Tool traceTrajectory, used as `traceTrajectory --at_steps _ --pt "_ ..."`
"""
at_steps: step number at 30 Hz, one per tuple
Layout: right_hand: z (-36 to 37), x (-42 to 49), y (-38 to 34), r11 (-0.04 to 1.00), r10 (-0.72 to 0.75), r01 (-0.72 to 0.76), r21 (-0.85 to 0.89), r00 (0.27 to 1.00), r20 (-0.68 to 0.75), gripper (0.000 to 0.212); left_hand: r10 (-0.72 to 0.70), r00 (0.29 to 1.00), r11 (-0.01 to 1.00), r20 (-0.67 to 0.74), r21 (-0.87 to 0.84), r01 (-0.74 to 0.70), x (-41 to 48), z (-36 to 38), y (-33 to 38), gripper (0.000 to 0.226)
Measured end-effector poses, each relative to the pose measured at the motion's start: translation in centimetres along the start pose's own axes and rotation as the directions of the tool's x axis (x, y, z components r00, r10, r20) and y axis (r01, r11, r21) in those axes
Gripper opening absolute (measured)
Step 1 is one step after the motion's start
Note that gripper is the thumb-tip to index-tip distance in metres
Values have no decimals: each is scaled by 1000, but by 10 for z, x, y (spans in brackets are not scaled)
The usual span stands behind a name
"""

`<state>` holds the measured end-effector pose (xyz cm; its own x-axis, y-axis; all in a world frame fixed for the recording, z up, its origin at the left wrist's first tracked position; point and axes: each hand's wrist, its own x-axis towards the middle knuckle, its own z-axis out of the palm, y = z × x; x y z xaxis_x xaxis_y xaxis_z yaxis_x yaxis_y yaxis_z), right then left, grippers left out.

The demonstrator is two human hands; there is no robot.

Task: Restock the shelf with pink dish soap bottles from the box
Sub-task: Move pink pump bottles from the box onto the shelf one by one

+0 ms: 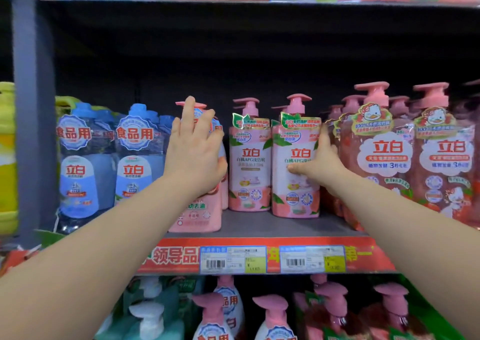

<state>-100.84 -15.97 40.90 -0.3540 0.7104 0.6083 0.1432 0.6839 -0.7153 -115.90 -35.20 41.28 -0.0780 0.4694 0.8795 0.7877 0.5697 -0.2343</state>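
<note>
Two hands: the left hand (193, 152) and the right hand (322, 163) are both reaching up and forward to the shelf (259, 226), with bare arms coming in from the bottom corners.
Left hand: its fingers are lying straight and spread apart, flat against the front of the left pink bottle (194, 217). It is touching the bottle, not wrapping round it.
Right hand: it is holding the right pink bottle (293, 199). The thumb is lying across the front label, and the fingers are curling round the bottle's right side, hiding between it and the red bottles (384, 163).
Left pink bottle: it is standing upright near the front edge of the shelf, just beside the blue bottles (78, 163). The hand is covering its top half.
Middle pink bottle (249, 163): it is standing upright a little further back, between the two hands and just beside the right pink bottle.
Right pink bottle: it is standing upright on the shelf with its pump top sticking up.
Blue bottles: they are standing in rows at the left end of the same shelf.
Red bottles: these taller ones, with pink pumps and a duck picture, are standing on the right.
Yellow bottle (6, 145): it is showing at the far left edge.
Price tags (233, 260): two are sitting on the red strip along the shelf's front.
Shelf below: more pump bottles (272, 313) are standing there, looking blurry.
</note>
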Motion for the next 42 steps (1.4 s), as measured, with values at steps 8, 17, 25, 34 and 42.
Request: traceTrajectory --at_steps 8,17,25,34,42 --pt "14 -13 14 970 34 -36 -242 999 -12 132 44 988 996 -146 -75 -55 -4 4 -1 25" --pt "21 -5 22 971 29 -32 -236 999 -15 131 33 987 993 -157 -107 -51 -4 8 -2 26" --pt "25 0 26 963 39 -42 -266 999 -15 130 6 990 996 -141 -89 -18 -5 9 0 27" --pt "25 -4 17 943 97 -88 -321 995 15 129 10 998 1000 -54 4 -10 -5 7 -1 37" --pt "4 -32 -12 851 -23 77 -520 994 110 88 13 999 997 44 79 -17 -7 1 1 47"
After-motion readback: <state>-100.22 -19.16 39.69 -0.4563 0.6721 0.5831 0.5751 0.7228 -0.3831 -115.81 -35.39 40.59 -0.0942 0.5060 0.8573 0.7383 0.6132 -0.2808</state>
